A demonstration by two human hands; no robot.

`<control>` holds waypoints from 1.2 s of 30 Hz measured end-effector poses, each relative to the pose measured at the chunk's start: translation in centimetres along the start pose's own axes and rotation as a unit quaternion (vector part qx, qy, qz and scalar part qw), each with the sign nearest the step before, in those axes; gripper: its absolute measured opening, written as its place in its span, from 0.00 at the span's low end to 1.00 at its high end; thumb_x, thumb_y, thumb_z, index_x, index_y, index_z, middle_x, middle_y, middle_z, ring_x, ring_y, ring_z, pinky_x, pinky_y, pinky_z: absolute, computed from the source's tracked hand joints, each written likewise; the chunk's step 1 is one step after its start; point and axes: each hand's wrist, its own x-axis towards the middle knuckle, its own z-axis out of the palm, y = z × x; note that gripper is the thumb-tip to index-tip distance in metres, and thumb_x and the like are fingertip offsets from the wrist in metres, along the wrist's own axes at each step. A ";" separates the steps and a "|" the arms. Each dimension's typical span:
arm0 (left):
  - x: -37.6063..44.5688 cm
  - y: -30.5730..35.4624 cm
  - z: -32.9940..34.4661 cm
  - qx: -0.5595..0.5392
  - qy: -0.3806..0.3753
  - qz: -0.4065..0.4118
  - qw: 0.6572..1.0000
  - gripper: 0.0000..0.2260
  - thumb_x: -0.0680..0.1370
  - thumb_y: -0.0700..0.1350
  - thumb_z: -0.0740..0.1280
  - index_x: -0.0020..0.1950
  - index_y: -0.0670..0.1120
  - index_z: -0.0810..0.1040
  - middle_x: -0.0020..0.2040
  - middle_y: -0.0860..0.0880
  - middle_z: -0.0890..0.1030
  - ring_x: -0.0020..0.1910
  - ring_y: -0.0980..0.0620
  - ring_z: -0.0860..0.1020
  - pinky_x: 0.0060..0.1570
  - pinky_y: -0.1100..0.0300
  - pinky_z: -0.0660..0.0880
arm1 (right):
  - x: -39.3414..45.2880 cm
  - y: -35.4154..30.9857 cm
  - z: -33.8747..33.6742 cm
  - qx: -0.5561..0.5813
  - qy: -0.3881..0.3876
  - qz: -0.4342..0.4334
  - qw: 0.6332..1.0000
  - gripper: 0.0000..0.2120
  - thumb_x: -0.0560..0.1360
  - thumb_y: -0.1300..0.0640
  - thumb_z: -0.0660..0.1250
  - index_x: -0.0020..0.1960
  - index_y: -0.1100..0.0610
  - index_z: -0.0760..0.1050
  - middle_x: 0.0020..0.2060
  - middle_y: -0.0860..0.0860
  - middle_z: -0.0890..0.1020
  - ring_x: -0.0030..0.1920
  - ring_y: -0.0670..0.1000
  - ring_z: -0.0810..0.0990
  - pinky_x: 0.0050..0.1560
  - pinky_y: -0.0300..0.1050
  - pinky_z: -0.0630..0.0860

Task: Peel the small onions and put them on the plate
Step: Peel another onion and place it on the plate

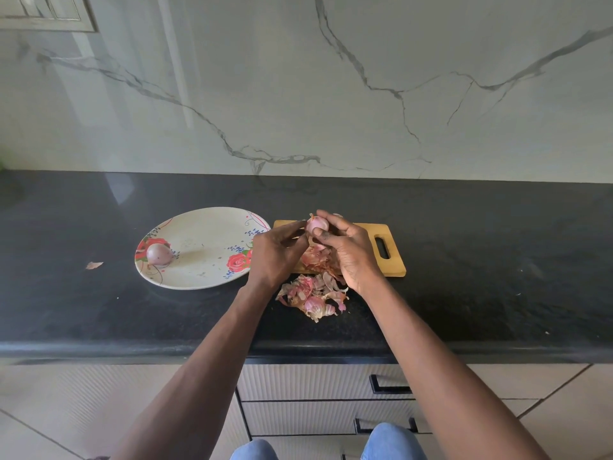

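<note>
I see right hand grasping small onion over cutting board; left hand fingers pinching its skin. Peeled onion on plate; peels on desk.

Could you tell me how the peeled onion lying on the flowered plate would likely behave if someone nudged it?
The small peeled pinkish onion is rounded and lies near the left rim of the shallow white floral plate, so a nudge would probably set it rolling. Its skinless surface looks smooth and slightly glossy, so it may be slippery to pinch. It seems firm and light for its size.
</note>
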 end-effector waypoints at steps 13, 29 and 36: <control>-0.1 0.3 0.0 0.003 0.007 0.001 1.000 0.14 0.78 0.44 0.73 0.63 0.42 0.82 0.52 0.52 0.85 0.51 0.56 0.84 0.51 0.65 0.80 | -0.3 0.2 0.3 -0.118 -0.016 -0.041 0.992 0.17 0.75 0.65 0.72 0.64 0.58 0.80 0.52 0.43 0.84 0.53 0.38 0.82 0.60 0.40 0.78; 0.2 -0.5 -0.1 -0.019 0.045 -0.065 0.997 0.10 0.79 0.42 0.72 0.59 0.42 0.85 0.48 0.46 0.87 0.46 0.51 0.85 0.52 0.46 0.82 | 0.0 0.5 0.1 -0.044 -0.065 0.017 0.997 0.13 0.77 0.70 0.66 0.55 0.56 0.80 0.52 0.56 0.86 0.56 0.53 0.83 0.62 0.50 0.77; 0.5 0.1 -0.1 -0.051 0.056 -0.090 0.993 0.09 0.78 0.40 0.71 0.58 0.40 0.84 0.45 0.47 0.86 0.43 0.52 0.86 0.49 0.50 0.84 | 0.0 0.2 0.2 0.024 -0.081 0.042 0.996 0.15 0.79 0.73 0.62 0.58 0.58 0.79 0.53 0.56 0.84 0.55 0.53 0.83 0.56 0.47 0.80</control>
